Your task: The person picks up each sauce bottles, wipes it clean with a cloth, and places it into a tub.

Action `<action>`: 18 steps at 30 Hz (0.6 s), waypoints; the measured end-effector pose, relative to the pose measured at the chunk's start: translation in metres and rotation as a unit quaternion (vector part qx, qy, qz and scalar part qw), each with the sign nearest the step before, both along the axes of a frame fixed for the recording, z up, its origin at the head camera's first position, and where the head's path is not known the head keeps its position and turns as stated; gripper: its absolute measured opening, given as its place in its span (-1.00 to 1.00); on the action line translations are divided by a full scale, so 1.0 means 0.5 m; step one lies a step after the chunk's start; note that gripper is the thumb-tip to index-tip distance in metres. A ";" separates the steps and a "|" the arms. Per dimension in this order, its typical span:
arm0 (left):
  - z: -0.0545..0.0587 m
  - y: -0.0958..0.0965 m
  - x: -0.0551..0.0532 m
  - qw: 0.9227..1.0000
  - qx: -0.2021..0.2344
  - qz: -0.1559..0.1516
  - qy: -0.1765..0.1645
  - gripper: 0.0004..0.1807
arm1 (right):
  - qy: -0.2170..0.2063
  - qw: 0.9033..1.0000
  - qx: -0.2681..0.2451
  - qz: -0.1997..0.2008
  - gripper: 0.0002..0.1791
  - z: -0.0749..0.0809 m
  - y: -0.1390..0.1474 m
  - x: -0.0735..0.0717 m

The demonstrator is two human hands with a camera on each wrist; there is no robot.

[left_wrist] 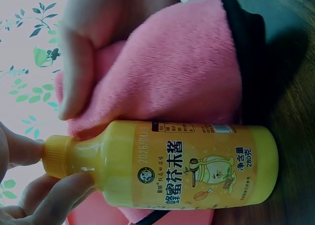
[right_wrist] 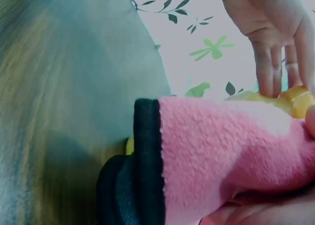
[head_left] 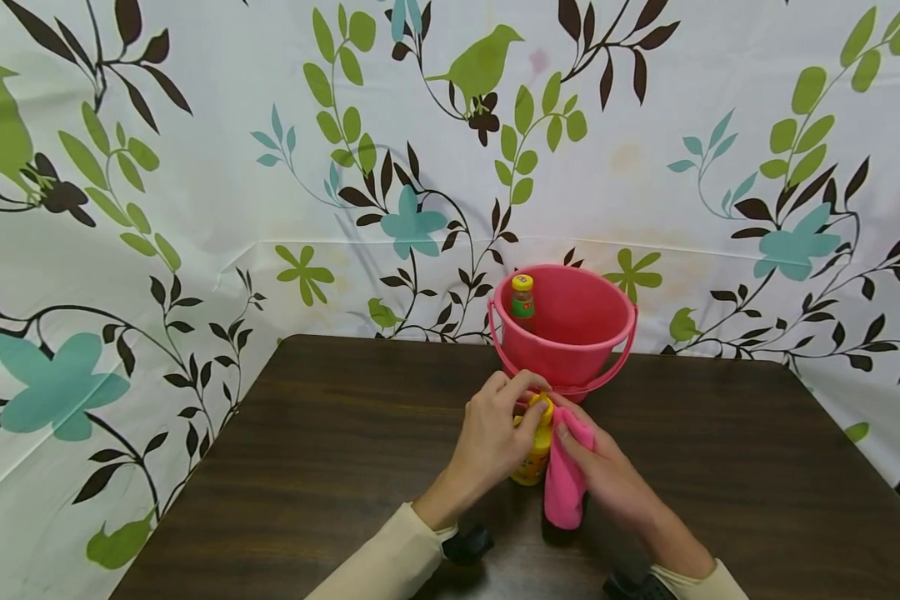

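Note:
My left hand pinches a yellow squeeze bottle at its neck and cap. Its label, with a honey jar drawn on it, faces the left wrist camera. A folded pink cloth with dark edging is in my right hand, thumb laid over it. The cloth lies against the bottle's side in the left wrist view. Most of the bottle is hidden behind the cloth in the right wrist view.
A pink bucket with its handle down stands just behind the hands, near the table's back edge. Inside it is a small bottle with a yellow cap and green label. The dark wooden table meets a leaf-patterned curtain.

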State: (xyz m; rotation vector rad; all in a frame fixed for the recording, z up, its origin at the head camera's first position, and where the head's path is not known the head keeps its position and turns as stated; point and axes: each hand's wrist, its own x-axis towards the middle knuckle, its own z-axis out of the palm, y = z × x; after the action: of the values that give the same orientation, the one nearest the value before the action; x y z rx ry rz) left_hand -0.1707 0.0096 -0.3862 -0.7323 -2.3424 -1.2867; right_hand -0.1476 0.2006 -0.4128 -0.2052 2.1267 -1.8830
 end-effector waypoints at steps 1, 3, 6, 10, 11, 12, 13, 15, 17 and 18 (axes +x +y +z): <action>0.000 0.000 0.000 1.000 0.000 0.000 0.000 -0.80 | 0.002 1.000 -0.005 -0.006 -0.32 0.006 -0.002 0.002; 0.000 0.000 0.000 1.000 -0.002 0.001 0.000 -0.81 | 0.007 1.000 -0.012 -0.017 -0.35 0.016 -0.005 0.005; 0.000 0.000 0.000 1.000 -0.003 0.002 0.002 -0.80 | 0.021 0.999 -0.023 -0.019 -0.38 0.029 -0.007 0.009; 0.001 0.000 0.000 1.000 -0.001 -0.003 0.001 -0.80 | 0.039 0.999 -0.031 -0.021 -0.37 0.042 -0.006 0.010; 0.000 0.000 0.000 1.000 -0.002 -0.002 0.003 -0.80 | 0.041 0.998 -0.034 -0.021 -0.36 0.045 -0.006 0.010; -0.001 -0.001 0.000 1.000 -0.001 -0.003 0.004 -0.79 | 0.043 0.998 -0.036 -0.022 -0.35 0.049 -0.005 0.011; -0.002 -0.001 0.000 1.000 -0.002 -0.002 0.007 -0.79 | 0.045 0.998 -0.037 -0.024 -0.35 0.052 -0.005 0.011; -0.004 -0.002 0.000 1.000 -0.004 0.000 0.012 -0.78 | 0.045 0.998 -0.038 -0.031 -0.34 0.059 -0.005 0.011; -0.006 -0.003 -0.001 1.000 -0.006 0.002 0.017 -0.78 | 0.046 0.998 -0.035 -0.038 -0.35 0.067 -0.004 0.012; -0.006 -0.003 0.000 1.000 -0.006 0.002 0.018 -0.78 | 0.050 0.997 -0.033 -0.041 -0.36 0.071 -0.003 0.013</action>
State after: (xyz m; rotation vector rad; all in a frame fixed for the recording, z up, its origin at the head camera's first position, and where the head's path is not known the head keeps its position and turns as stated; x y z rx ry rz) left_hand -0.1709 0.0080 -0.3893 -0.7490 -2.3225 -1.2489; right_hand -0.1413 0.1989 -0.3774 -0.2337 2.1709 -2.0304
